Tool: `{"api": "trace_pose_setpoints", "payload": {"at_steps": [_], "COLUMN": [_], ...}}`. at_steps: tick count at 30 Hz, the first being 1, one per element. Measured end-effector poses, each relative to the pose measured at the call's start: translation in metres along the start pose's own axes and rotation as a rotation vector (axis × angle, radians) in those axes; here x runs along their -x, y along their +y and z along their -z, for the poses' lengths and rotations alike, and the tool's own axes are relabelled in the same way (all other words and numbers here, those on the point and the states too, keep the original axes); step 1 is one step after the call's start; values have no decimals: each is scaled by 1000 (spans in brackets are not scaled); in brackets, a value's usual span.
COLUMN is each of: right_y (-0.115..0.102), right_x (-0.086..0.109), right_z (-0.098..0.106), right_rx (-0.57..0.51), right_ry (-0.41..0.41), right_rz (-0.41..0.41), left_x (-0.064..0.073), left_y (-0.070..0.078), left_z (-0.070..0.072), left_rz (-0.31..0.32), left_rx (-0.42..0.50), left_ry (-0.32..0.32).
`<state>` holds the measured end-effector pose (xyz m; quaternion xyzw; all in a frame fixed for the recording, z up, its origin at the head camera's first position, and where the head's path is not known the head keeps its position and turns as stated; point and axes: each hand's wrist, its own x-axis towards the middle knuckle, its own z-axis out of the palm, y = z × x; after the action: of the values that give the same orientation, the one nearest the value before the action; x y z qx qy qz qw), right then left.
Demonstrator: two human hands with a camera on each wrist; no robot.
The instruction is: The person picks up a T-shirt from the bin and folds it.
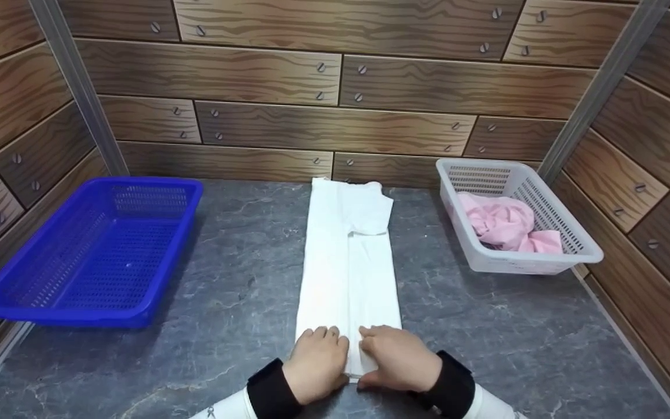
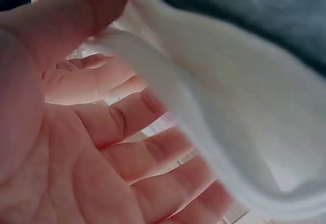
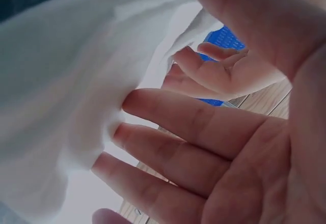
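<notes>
Along the grey marbled surface (image 1: 230, 250) lies a long, folded white cloth (image 1: 326, 262); left hand (image 1: 317, 362) and right hand (image 1: 402, 359), half-open fingers (image 3: 175, 116) loosely bent, hold its near end—uneven pulling could skew it!

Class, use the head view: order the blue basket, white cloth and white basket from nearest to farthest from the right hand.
1. White cloth: touching the right hand.
2. White basket: ahead, to the right.
3. Blue basket: across on the left.
</notes>
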<state>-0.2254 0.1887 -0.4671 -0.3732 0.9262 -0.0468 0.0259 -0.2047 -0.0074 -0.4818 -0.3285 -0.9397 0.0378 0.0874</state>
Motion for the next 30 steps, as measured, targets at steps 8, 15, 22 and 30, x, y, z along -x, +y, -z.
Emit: {"api": "trace_pose_setpoints", "payload": {"at_steps": [8, 15, 22, 30], "right_y": [0, -2, 0, 8], "right_x": [0, 1, 0, 4], "right_z": [-2, -2, -3, 6], "right_rx": [-4, 7, -6, -77], "right_ry": [21, 45, 62, 86], "right_rz": [12, 5, -13, -10], "left_x": [-1, -4, -3, -3], "left_y": [7, 6, 0, 4], "left_z": [0, -5, -6, -2], "left_rz": [12, 58, 93, 203], "left_rx": [-38, -48, 92, -40], "left_ry": [-55, 44, 132, 37]}}
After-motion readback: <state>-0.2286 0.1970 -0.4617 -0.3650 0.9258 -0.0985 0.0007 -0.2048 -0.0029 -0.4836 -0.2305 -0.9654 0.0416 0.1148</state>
